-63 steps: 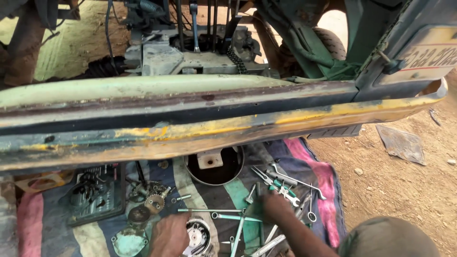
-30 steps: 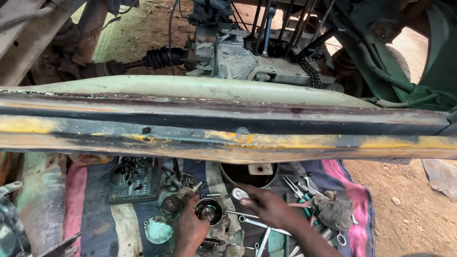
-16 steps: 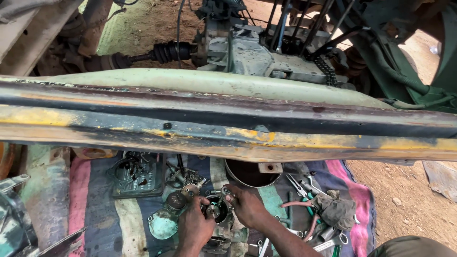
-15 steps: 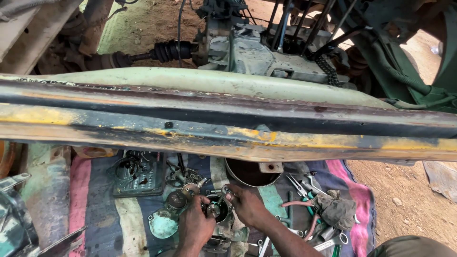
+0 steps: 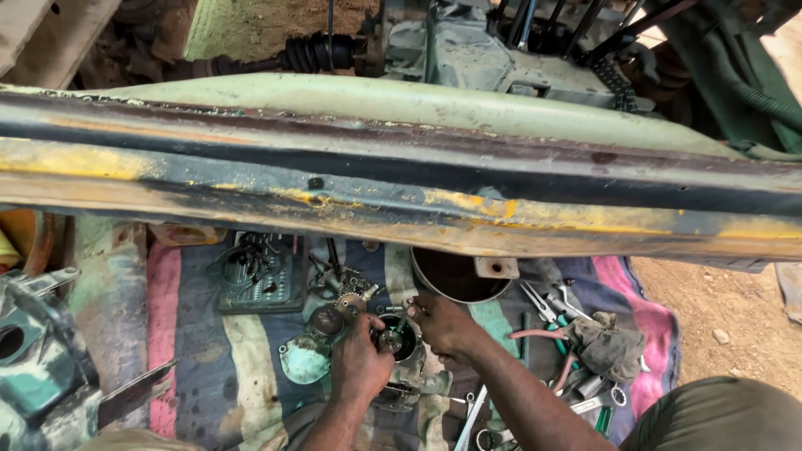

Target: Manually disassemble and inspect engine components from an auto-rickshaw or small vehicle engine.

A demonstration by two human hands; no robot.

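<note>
We take the round metal part (image 5: pixel 393 338) as our landmark: it lies on the striped cloth (image 5: pixel 200 334) spread on the ground below the rusted yellow-and-green frame rail (image 5: pixel 401 192), so its small pieces stay off the dirt. Our left hand (image 5: pixel 361 361) grasps its near-left rim to steady it, while our right hand (image 5: pixel 443 324) pinches a small piece at its top. No packages or labels show; a teal cover (image 5: pixel 305 361) lies just left, pliers (image 5: pixel 543 305) right.
</note>
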